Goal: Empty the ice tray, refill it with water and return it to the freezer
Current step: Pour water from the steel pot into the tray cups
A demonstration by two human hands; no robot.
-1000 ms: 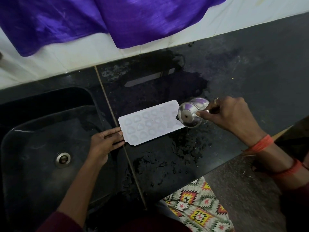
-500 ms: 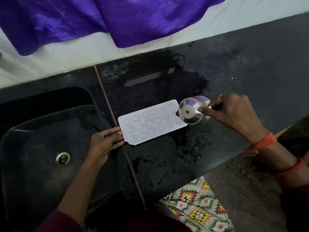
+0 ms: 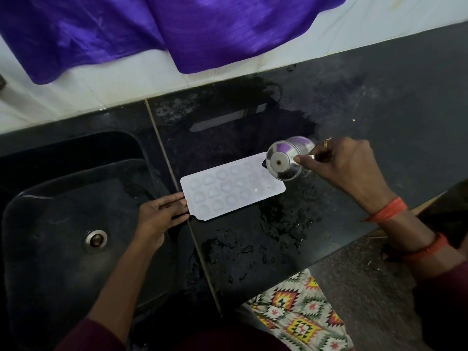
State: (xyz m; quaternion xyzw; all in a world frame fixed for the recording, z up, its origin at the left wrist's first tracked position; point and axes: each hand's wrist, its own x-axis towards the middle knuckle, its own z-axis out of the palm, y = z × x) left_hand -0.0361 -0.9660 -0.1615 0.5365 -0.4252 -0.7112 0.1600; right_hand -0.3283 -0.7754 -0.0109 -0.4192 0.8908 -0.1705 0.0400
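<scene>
A white ice tray (image 3: 231, 187) with rows of rounded cells lies flat on the black counter (image 3: 379, 97), just right of the sink. The straight fingertips of my left hand (image 3: 160, 215) touch the tray's left end. My right hand (image 3: 342, 164) grips a small steel cup (image 3: 287, 158), tipped on its side with its base toward me, over the tray's far right corner. I cannot tell whether water is running from it.
A black sink (image 3: 63, 224) with a metal drain (image 3: 95, 239) lies to the left. Water is spilled on the counter in front of the tray (image 3: 286, 224). Purple cloth (image 3: 228, 29) hangs on the white wall behind. A patterned cloth (image 3: 298, 310) shows below the counter edge.
My right hand with the tilted cup has risen slightly and shifted a little farther back over the tray's right end. The left hand and the tray have stayed put.
</scene>
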